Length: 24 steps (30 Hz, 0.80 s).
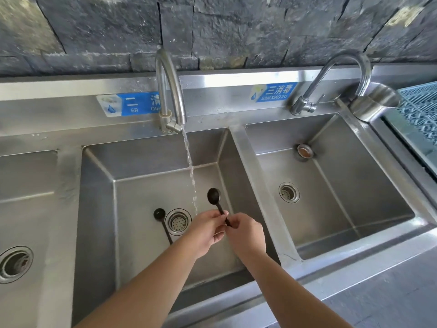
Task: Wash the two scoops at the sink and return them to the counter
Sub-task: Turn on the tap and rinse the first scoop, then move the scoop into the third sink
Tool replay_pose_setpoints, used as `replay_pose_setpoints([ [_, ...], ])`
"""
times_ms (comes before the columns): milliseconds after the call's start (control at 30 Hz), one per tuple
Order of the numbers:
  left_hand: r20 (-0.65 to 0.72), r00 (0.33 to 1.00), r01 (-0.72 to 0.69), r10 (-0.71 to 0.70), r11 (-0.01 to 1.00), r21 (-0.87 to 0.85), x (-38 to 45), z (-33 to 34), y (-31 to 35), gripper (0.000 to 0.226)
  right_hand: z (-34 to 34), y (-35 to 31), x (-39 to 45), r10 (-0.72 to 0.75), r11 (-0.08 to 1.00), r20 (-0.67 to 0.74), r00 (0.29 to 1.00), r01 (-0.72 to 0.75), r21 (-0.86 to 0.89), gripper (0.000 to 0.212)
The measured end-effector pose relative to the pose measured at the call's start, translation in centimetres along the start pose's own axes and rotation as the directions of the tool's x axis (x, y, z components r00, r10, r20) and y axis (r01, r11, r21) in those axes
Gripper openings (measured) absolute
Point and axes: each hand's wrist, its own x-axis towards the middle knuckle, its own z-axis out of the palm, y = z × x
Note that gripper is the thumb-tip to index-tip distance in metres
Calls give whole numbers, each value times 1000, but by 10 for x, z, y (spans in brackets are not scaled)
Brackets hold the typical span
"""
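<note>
Both hands hold one black scoop [214, 196] over the middle steel sink basin [132, 200]. Its round bowl points away from me and stands just right of the water stream [190, 171]. My left hand [205, 230] and my right hand [246, 232] pinch its thin handle, fingers touching. The second black scoop [160, 215] lies on the basin floor, left of the drain [177, 221], with its handle pointing toward me. Water runs from the middle faucet [169, 91] and lands near my left hand.
A right basin [354, 185] with its own drain and a second faucet [340, 79] lies beside the middle one. A left basin [28, 197] is partly in view. A steel cup [376, 102] and a blue mat [421, 110] are at the far right. The front counter [390, 292] is dark.
</note>
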Motion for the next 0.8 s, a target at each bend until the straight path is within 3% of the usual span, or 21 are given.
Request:
replay_pose_setpoints([
  [100,5,998,-68,68,997,-19,10,22,1,11,-13,13,14,-114,987,-74,991,104,-120,15],
  [367,-66,975,-210,212,977,43,61,119,6,20,-86,61,82,-123,982,-46,991,128,136,18],
  [467,-105,957,-250,269,955,161,87,166,5,26,-121,93,114,-67,972,43,997,55,229,21],
  [600,-93,958,-231,272,921,315,131,224,-8,7,-151,148,159,47,958,93,995,-71,279,17],
  [700,-92,970,-166,226,888,430,165,249,-22,20,-158,178,189,155,946,142,978,-188,264,20],
  [800,-67,982,-101,177,788,607,214,268,-45,34,-154,218,228,250,936,214,944,-293,196,22],
])
